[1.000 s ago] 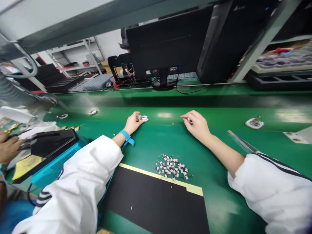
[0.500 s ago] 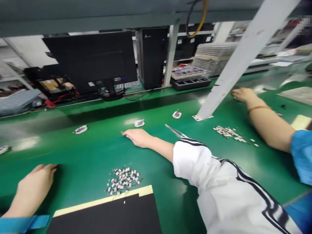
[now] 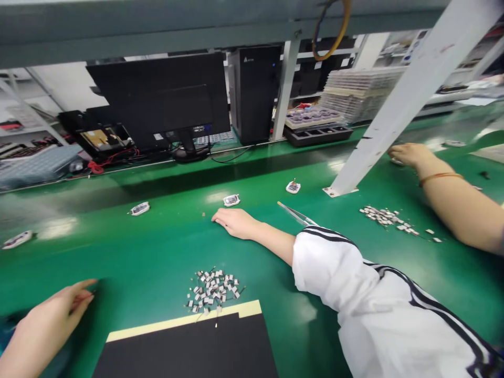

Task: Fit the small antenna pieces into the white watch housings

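My left hand (image 3: 53,321) is low at the left, thumb and fingers drawn together around a small dark thing I cannot make out. My right hand (image 3: 236,223), below a white striped sleeve (image 3: 354,283), is just above or on the green bench. Its fingers are bent and pressed together; what they hold, if anything, is hidden. Just behind it lies an oval white-rimmed part (image 3: 231,200), and a tiny bit (image 3: 203,214) lies left of the fingertips. Tweezers (image 3: 295,212) reach out from behind the sleeve. A pile of small white parts with leads (image 3: 212,289) lies between my hands.
A black sheet with a yellow edge (image 3: 189,346) lies in front. More oval parts (image 3: 140,208) line the bench. A slanted white post (image 3: 378,115) stands at right, near a co-worker's hand (image 3: 411,155) and another pile (image 3: 388,218). A monitor (image 3: 157,100) stands behind.
The view has swung slightly left. My right hand has drawn back a little to the right, away from the tiny bit. The left hand has turned, showing more of its thumb and fingers.
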Available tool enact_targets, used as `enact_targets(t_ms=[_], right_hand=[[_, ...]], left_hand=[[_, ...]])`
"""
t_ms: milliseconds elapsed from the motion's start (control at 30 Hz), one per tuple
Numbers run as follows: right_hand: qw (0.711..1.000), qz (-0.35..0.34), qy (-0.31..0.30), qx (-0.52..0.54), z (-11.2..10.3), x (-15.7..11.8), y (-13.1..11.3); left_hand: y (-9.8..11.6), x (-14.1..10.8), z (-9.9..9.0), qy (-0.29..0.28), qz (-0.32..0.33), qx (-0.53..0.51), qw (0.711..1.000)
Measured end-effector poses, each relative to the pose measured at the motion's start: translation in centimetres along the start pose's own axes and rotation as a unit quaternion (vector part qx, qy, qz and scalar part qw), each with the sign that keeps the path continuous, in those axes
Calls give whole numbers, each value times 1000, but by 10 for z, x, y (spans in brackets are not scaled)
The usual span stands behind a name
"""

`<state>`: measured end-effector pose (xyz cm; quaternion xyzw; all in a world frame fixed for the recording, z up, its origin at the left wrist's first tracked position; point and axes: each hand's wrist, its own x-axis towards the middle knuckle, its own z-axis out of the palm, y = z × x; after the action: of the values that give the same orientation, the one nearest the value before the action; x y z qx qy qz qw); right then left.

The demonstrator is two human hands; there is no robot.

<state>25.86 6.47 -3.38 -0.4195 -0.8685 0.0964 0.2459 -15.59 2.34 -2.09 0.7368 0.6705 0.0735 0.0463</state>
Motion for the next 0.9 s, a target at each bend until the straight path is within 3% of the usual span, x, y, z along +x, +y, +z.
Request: enact_targets(t_ms=[100, 167, 233, 300, 400, 533, 900], right_hand=[[998, 20, 33, 57, -4, 0, -11], [991, 44, 73, 102, -10, 3, -32], [982, 51, 102, 151, -19, 5, -62], [973, 26, 106, 201, -29, 4, -93], [936, -20, 122, 329, -45, -4, -128], [920, -37, 162, 354, -57, -17, -146], [883, -31, 136, 449, -66, -34, -160]], left_hand=[[51, -11, -33, 50, 4, -12, 999], [92, -21, -56, 52, 59, -67, 995], [134, -31, -74, 103, 164, -119, 974], [170, -40, -85, 126, 234, -132, 955], [205, -53, -92, 168, 274, -163, 933], [218, -67, -95, 191, 300, -180, 917], [214, -78, -104, 224, 309, -196, 903]])
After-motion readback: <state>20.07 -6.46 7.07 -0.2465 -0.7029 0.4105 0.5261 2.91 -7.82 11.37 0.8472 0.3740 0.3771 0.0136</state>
